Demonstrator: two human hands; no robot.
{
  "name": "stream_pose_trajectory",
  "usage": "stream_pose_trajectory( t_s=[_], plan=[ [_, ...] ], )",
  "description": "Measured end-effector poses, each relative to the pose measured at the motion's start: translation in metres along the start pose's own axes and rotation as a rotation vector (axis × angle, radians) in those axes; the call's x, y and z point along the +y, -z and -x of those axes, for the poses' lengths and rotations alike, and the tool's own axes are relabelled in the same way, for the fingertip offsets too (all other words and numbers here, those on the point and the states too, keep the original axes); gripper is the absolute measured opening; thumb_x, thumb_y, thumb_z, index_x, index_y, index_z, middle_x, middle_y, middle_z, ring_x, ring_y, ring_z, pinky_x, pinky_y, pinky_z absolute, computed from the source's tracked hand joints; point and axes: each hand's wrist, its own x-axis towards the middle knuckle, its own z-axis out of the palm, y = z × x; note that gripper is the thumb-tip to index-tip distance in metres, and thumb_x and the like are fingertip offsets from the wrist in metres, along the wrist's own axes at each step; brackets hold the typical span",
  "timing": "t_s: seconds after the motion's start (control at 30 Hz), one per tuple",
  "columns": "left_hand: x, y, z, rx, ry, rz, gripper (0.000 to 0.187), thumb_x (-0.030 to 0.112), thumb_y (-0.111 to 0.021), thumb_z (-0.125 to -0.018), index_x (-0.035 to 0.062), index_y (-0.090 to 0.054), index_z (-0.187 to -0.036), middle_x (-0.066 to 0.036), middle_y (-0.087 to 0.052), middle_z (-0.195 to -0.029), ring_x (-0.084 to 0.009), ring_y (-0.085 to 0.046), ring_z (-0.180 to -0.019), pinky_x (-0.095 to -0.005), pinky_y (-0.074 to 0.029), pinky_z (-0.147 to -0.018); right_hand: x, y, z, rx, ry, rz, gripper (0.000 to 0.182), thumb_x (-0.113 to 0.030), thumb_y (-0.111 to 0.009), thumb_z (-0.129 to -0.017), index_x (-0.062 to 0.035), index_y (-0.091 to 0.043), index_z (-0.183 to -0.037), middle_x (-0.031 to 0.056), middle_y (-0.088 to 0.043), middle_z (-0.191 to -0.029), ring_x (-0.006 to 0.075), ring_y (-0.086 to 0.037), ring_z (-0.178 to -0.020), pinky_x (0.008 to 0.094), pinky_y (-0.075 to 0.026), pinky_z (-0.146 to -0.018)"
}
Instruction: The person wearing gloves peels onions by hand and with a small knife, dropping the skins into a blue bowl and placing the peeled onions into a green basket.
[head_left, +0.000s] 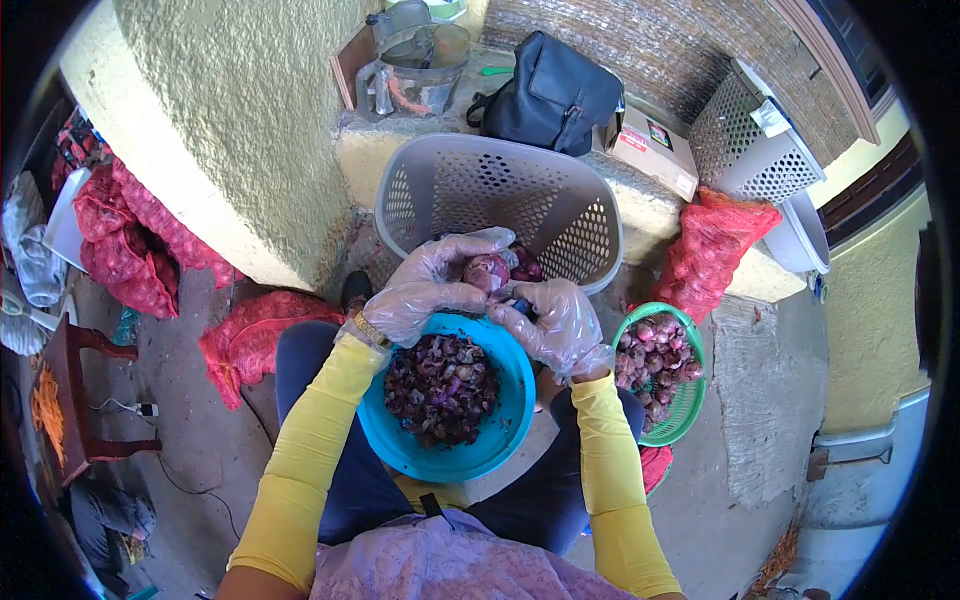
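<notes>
Gripping an onion (486, 273), left fingers (482, 240) obscure its long axis; right fingers (545, 294) clasp a dark object (521, 307).

Peelings (440, 392) in basin (517, 395), crate (450, 200) beyond it, backpack (555, 95) behind crate, onions (655, 358) in basket (689, 408) at right

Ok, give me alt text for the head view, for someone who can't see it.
The plastic-gloved left hand holds an onion; the right hand, also gloved, grips a small dark object beside it. Below is a blue basin of onion peelings, with a gray basket beyond and a green basket of onions to the right.
</notes>
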Motion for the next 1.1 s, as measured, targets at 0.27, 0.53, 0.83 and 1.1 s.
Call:
stream_pose_trajectory(
  t_s=[0.27,0.53,0.83,1.1],
  plan=[
    [-0.005,0.003,0.0,0.006,-0.04,0.065,0.064,-0.006,-0.077,-0.079,0.0044,-0.062,-0.14,-0.013,-0.045,-0.162,-0.027,-0.05,-0.144,-0.0418,-0.042,-0.12,0.002,-0.002,0.002,0.168,-0.015,0.09,0.045,-0.046,-0.084,-0.084,-0.0031,-0.073,-0.088,0.021,-0.068,-0.072,0.0413,-0.069,-0.068,0.0446,-0.053,-0.063],
    [-0.004,-0.002,-0.001,-0.055,-0.029,0.082,0.06,-0.005,-0.074,-0.08,0.0037,-0.063,-0.139,-0.013,-0.047,-0.161,-0.0274,-0.051,-0.143,-0.0428,-0.042,-0.12,0.0,-0.002,0.0,0.193,-0.044,0.124,0.047,-0.045,-0.087,-0.081,-0.0017,-0.07,-0.087,0.0224,-0.069,-0.075,0.0438,-0.069,-0.073,0.0465,-0.053,-0.065],
    [-0.009,-0.001,-0.002,-0.062,-0.03,0.147,0.06,-0.006,-0.072,-0.083,0.0032,-0.06,-0.141,-0.014,-0.044,-0.163,-0.0303,-0.051,-0.143,-0.0451,-0.042,-0.121,0.003,-0.005,0.001,0.197,0.007,0.077,0.039,-0.041,-0.083,-0.085,-0.004,-0.074,-0.094,0.0218,-0.069,-0.074,0.0424,-0.069,-0.07,0.0464,-0.053,-0.064],
    [-0.011,-0.001,-0.002,-0.054,-0.042,0.161,0.061,-0.003,-0.074,-0.084,0.0029,-0.059,-0.142,-0.014,-0.045,-0.162,-0.0277,-0.053,-0.141,-0.0434,-0.047,-0.118,0.005,-0.011,0.002,0.189,0.038,0.072,0.033,-0.037,-0.08,-0.089,-0.0042,-0.075,-0.093,0.0215,-0.067,-0.072,0.0433,-0.067,-0.068,0.0478,-0.051,-0.062]
  ],
)
